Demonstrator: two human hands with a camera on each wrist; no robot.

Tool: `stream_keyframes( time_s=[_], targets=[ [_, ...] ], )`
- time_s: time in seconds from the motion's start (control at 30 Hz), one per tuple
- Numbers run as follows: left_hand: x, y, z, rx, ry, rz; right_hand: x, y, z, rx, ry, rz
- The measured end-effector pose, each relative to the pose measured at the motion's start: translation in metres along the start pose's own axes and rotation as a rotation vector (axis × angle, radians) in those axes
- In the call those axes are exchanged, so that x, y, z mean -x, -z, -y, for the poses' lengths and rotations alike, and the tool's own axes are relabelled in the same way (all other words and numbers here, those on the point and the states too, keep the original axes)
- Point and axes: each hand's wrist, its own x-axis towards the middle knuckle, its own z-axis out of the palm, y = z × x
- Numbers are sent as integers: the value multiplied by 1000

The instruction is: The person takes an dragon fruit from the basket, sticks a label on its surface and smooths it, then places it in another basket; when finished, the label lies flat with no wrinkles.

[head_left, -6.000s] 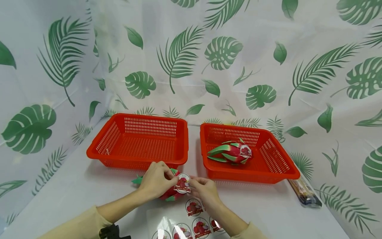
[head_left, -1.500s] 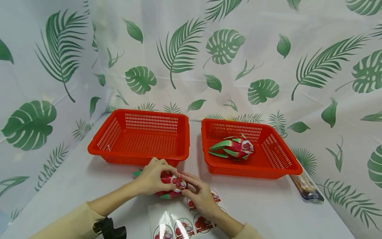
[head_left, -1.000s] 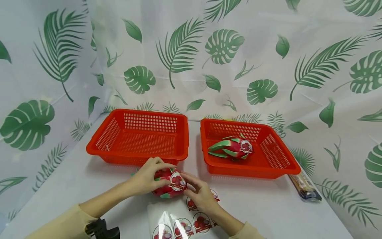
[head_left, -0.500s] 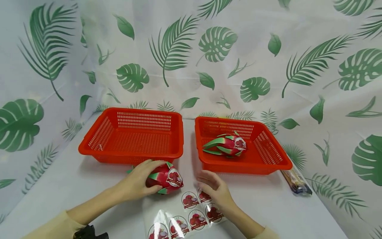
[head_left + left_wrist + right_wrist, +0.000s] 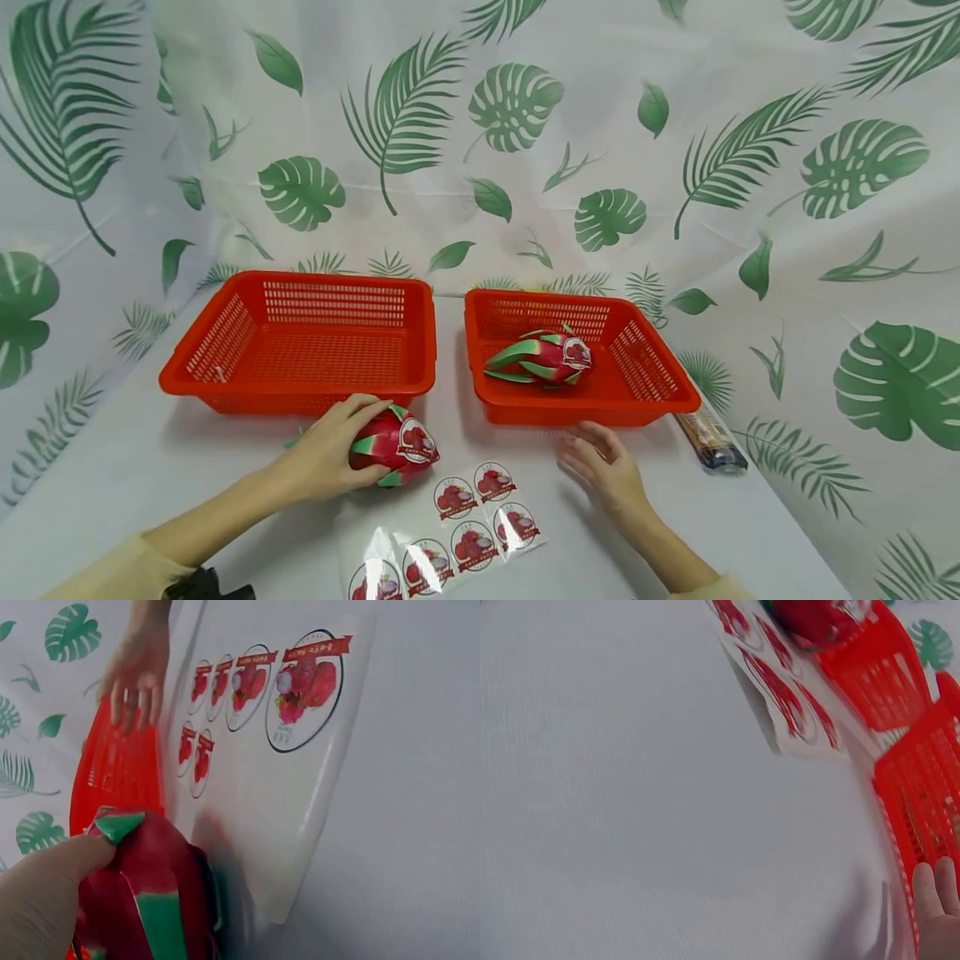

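My left hand (image 5: 330,450) grips a red dragon fruit (image 5: 386,446) with green scales from its left side, in front of the left basket. A round label sticker (image 5: 416,440) lies on the fruit's right end. In the left wrist view, the thumb (image 5: 49,892) presses against the fruit's skin beside a green scale. Holding nothing, my right hand (image 5: 609,475) is over the table just in front of the right basket, fingers relaxed. In the right wrist view, fingertips (image 5: 928,889) overlap that basket's side. A sheet of round stickers (image 5: 472,546) lies between the hands.
Two red plastic baskets stand at the back. The left basket (image 5: 300,392) has a small pale bit inside; the right basket (image 5: 577,410) holds another labelled dragon fruit (image 5: 542,358). A packaged item (image 5: 711,442) lies beside the right basket. A leaf-print curtain (image 5: 450,108) hangs behind.
The sticker, earlier pinched between both hands, now lies on the dragon fruit. My right hand has left the fruit and moved right towards the right basket; the left hand keeps its grip.
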Motion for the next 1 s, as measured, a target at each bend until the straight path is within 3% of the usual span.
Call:
stream_keyframes(
  time_s=[0.33,0.53,1.0],
  targets=[
    [5,5,8,7,42,61,-20,36,11,-126,-98,-163],
    [-3,2,8,12,35,113,-27,48,17,-189,-1,-223],
    [-14,-12,1,96,2,66,-37,45,26,-326,-18,-427]
  ],
)
